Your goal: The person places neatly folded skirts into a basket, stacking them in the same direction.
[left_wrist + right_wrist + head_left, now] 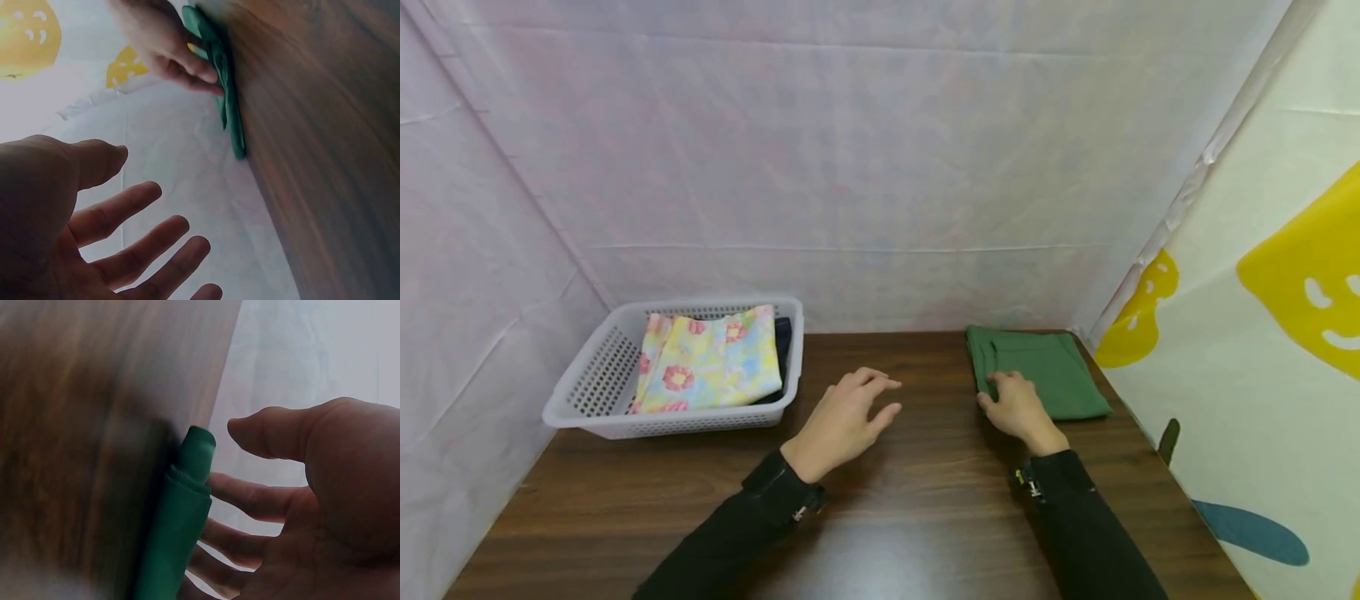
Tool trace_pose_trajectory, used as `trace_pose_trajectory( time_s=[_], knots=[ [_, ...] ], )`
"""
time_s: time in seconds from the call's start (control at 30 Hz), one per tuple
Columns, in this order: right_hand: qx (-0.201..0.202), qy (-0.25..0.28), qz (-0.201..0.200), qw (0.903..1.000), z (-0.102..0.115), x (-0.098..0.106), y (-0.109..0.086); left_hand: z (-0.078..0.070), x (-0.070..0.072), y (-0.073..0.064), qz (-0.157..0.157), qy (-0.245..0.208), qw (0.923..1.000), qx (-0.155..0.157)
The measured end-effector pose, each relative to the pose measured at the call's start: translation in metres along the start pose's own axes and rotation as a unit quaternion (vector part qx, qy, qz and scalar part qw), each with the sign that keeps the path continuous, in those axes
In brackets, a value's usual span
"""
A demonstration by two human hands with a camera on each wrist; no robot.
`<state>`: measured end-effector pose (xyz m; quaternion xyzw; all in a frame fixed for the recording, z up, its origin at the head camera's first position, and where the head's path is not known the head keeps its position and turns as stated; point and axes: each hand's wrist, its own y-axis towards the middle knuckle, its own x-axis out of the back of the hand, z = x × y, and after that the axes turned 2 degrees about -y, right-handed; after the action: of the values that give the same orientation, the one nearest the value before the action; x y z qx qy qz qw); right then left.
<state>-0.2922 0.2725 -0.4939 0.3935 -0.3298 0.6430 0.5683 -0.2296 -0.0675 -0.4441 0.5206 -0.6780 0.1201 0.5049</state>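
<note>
While the green cloth [1052, 375] lies folded flat at the far right corner of the tabletop [925, 508], the right hand [1018, 408] is at its left edge. The cloth has a few layers, one on top of the other. The thumb stands wide from the other fingers and does not pinch the cloth. Those other fingers reach in by the side of the cloth, but I cannot tell how much they touch it.

The left hand [842, 417] is over the middle of the tabletop, well apart from the green cloth. Its fingers are spread and hold nothing.

I think the step in hand is taking hold of the green cloth or letting it go; I cannot tell which. If it is to be picked up, the thumb must come in and squeeze all the layers together, or the folds could slip. The left hand could help at another edge, since soft cloth may droop.

Over on the left is a white basket [681, 427] with little holes. A flowery cloth [715, 358] lies folded in it, with a dark cloth [784, 342] peeking out at its right side. Behind everything hangs a pale sheet [850, 167].
</note>
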Motion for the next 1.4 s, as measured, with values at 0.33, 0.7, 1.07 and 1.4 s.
trace_pose_trajectory(
  time_s=[0.33,0.7,1.07,1.4],
  knots=[
    [0.025,0.008,0.027,0.9993,0.034,0.003,-0.012,-0.010,-0.026,0.011,0.062,0.001,0.9981,-0.005],
    [0.052,0.021,0.058,0.9967,0.066,-0.002,-0.021,-0.013,-0.053,0.010,0.134,-0.005,0.9908,-0.016],
    [0.095,0.071,0.114,0.9864,0.091,-0.011,-0.033,-0.007,-0.052,-0.002,0.157,0.068,0.9848,-0.027],
    [0.097,0.050,0.096,0.9894,0.089,-0.003,-0.030,0.000,-0.031,-0.021,0.162,0.059,0.9849,-0.020]
  ],
)
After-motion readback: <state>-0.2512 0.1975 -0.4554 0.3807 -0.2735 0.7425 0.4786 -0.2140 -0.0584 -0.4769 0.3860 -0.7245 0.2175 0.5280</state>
